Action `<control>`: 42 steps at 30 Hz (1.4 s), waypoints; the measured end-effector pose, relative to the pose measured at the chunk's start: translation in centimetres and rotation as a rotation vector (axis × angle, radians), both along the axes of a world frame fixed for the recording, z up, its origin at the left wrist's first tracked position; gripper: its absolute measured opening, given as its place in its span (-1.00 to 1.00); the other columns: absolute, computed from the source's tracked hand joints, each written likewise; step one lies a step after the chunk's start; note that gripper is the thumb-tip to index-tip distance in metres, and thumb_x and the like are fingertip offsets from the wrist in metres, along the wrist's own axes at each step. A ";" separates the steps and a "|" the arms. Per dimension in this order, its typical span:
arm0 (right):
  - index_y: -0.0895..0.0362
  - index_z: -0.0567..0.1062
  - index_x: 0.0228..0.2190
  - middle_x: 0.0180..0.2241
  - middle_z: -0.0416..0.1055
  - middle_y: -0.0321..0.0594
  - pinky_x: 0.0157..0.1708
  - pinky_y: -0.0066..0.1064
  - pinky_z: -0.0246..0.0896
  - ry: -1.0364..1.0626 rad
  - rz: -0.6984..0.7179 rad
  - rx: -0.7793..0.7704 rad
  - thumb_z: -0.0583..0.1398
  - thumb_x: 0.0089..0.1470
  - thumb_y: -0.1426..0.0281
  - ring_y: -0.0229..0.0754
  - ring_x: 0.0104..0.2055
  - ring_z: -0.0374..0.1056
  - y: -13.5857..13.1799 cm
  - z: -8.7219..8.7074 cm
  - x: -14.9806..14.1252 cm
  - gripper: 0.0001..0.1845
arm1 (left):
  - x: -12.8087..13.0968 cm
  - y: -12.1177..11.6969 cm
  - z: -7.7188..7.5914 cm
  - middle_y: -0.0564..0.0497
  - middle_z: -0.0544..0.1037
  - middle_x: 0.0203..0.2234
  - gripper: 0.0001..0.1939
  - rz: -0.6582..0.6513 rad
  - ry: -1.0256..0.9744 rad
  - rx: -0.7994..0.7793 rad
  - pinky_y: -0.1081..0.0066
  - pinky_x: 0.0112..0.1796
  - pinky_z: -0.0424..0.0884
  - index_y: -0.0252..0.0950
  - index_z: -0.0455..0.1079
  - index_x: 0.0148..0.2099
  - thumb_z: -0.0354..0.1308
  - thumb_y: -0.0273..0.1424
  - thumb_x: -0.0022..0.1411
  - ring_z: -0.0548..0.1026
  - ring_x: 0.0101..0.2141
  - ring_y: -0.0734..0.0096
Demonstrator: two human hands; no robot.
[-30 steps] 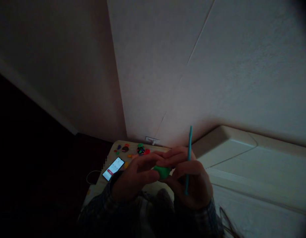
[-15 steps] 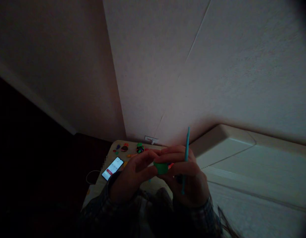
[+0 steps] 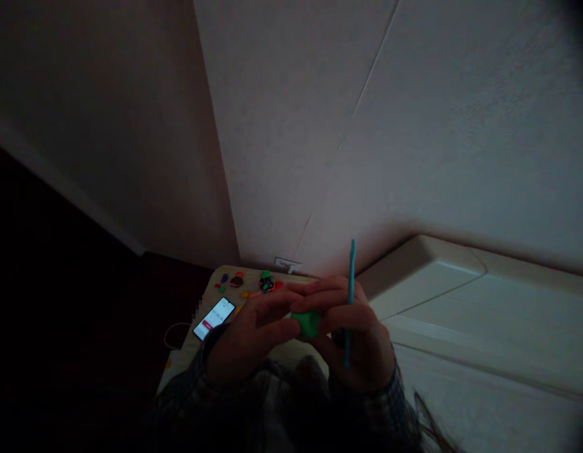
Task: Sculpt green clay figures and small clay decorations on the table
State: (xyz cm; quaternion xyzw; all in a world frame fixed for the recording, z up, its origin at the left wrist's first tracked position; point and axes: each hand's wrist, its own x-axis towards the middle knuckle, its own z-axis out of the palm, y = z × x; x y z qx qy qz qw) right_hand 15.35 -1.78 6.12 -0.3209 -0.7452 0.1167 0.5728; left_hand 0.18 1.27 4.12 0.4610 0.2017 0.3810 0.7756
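Both hands meet over the table around a small, soft-looking green lump of modelling clay (image 3: 308, 324). My left hand (image 3: 254, 338) pinches its left side between thumb and fingers. On the other side, the fingers of my right hand (image 3: 364, 343) press against the lump. A thin turquoise modelling tool (image 3: 351, 272) is also tucked between the right fingers, standing nearly upright in view. The underside of the lump is hidden by the hands.
Beyond the hands, a small light table (image 3: 216, 280) carries several colourful clay pieces (image 3: 267, 282) and a dark round piece (image 3: 237, 280). A lit phone (image 3: 215, 318) lies at its left. A pale wall (image 3: 291, 157) rises behind; a cream panelled unit (image 3: 442, 302) stands at right.
The green clay has turned between the fingers and shows a rounder face. The turquoise tool has shifted slightly left with my right hand.
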 end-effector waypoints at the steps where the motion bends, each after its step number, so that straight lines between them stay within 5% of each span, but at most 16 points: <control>1: 0.04 0.34 -0.32 -0.28 0.56 -0.26 -0.12 -0.22 0.40 -0.004 0.001 0.002 0.21 0.08 0.53 -0.14 -0.09 0.43 0.0 0.0 0.0 -0.82 | 0.1 0.0 -0.1 -0.02 0.51 -0.25 -0.77 -0.013 -0.018 -0.028 0.36 -0.16 0.39 -0.29 0.54 -0.26 0.31 -0.24 0.07 0.45 -0.23 0.33; 5: 0.02 0.34 -0.30 -0.28 0.56 -0.27 -0.12 -0.18 0.41 -0.007 -0.004 -0.002 0.22 0.07 0.52 -0.12 -0.10 0.43 0.0 0.0 -0.1 -0.81 | 0.1 0.0 -0.2 0.00 0.51 -0.25 -0.79 -0.034 -0.024 -0.012 0.40 -0.16 0.38 -0.27 0.55 -0.23 0.30 -0.28 0.09 0.45 -0.25 0.39; 10: 0.03 0.33 -0.34 -0.31 0.57 -0.27 -0.16 -0.21 0.42 -0.020 -0.019 0.002 0.23 0.07 0.49 -0.13 -0.13 0.45 0.0 0.2 -0.1 -0.83 | -0.1 0.1 -0.1 -0.06 0.49 -0.03 -0.68 -0.019 0.006 0.060 0.33 -0.09 0.36 -0.24 0.53 -0.10 0.24 -0.21 0.13 0.44 -0.06 0.20; 14: 0.04 0.33 -0.36 -0.32 0.57 -0.25 -0.16 -0.21 0.41 -0.029 -0.020 -0.001 0.20 0.09 0.52 -0.14 -0.15 0.44 0.0 0.3 -0.1 -0.84 | -0.1 0.1 -0.9 0.00 0.54 -0.16 -0.62 -0.131 -0.027 0.100 0.34 -0.12 0.36 -0.27 0.48 -0.05 0.17 -0.14 0.19 0.50 -0.13 0.19; 22: 0.03 0.34 -0.34 -0.29 0.58 -0.24 -0.13 -0.19 0.40 -0.025 -0.016 -0.017 0.22 0.07 0.50 -0.12 -0.11 0.43 -0.1 0.2 0.0 -0.84 | 0.1 0.1 -0.5 0.02 0.56 -0.17 -0.63 -0.081 -0.012 0.040 0.38 -0.12 0.38 -0.23 0.53 -0.13 0.29 -0.12 0.07 0.49 -0.12 0.23; 30: 0.02 0.31 -0.34 -0.26 0.57 -0.27 -0.15 -0.18 0.41 0.016 -0.007 -0.043 0.23 0.08 0.49 -0.11 -0.10 0.44 -0.1 0.0 -0.3 -0.81 | 0.1 0.0 -1.1 -0.01 0.55 -0.13 -0.72 -0.048 -0.023 0.101 0.36 -0.08 0.39 -0.22 0.52 -0.12 0.23 -0.20 0.17 0.48 -0.07 0.24; 34: 0.01 0.31 -0.31 -0.26 0.56 -0.27 -0.12 -0.18 0.38 0.048 -0.021 -0.067 0.23 0.07 0.52 -0.12 -0.09 0.43 -0.2 -0.2 -0.3 -0.78 | 0.2 0.0 -1.3 -0.01 0.56 -0.14 -0.74 -0.014 -0.008 -0.010 0.36 -0.09 0.39 -0.22 0.49 -0.08 0.24 -0.30 0.17 0.50 -0.13 0.29; 42: 0.01 0.33 -0.30 -0.27 0.56 -0.26 -0.09 -0.19 0.35 0.019 0.002 -0.072 0.25 0.03 0.54 -0.12 -0.07 0.41 -0.1 -0.2 0.1 -0.75 | 0.3 -0.1 -0.3 0.07 0.54 -0.37 -0.65 -0.024 -0.107 -0.079 0.52 -0.30 0.34 -0.26 0.49 -0.23 0.37 -0.17 -0.02 0.48 -0.27 0.42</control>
